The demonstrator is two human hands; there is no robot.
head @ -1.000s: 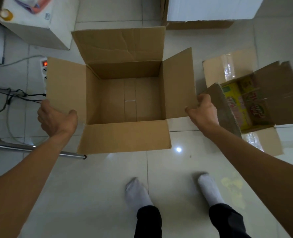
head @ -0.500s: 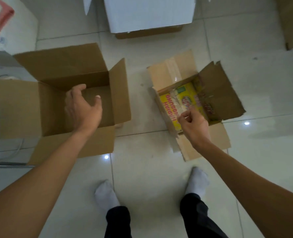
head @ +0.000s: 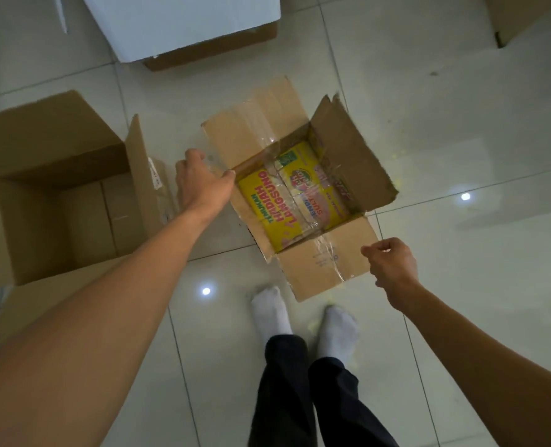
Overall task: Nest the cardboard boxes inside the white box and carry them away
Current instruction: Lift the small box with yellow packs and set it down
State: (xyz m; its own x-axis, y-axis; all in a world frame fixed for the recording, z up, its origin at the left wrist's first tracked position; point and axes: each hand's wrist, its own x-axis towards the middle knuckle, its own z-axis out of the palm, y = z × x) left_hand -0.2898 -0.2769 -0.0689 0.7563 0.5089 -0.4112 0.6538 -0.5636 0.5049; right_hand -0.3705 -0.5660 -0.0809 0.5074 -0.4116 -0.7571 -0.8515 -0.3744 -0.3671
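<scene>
A small cardboard box (head: 327,269) with a yellow printed inside lies open on the tiled floor, its flaps spread out. My left hand (head: 203,183) grips its left wall at the far corner, thumb over the rim. My right hand (head: 391,266) has its fingers curled and pinched at the right edge of the near flap. To the left stands a larger brown box (head: 58,208), open and with nothing in it. The white box (head: 183,24) sits at the top, partly cut off by the frame.
Another brown cardboard box (head: 532,17) shows at the top right corner. My feet in white socks (head: 272,309) stand just in front of the small box. Glossy floor tiles stretch to the right and near side.
The view swung right from the large box to the small one. My left hand left the large box and took the small box's left wall. My right hand slid to the near flap's right edge.
</scene>
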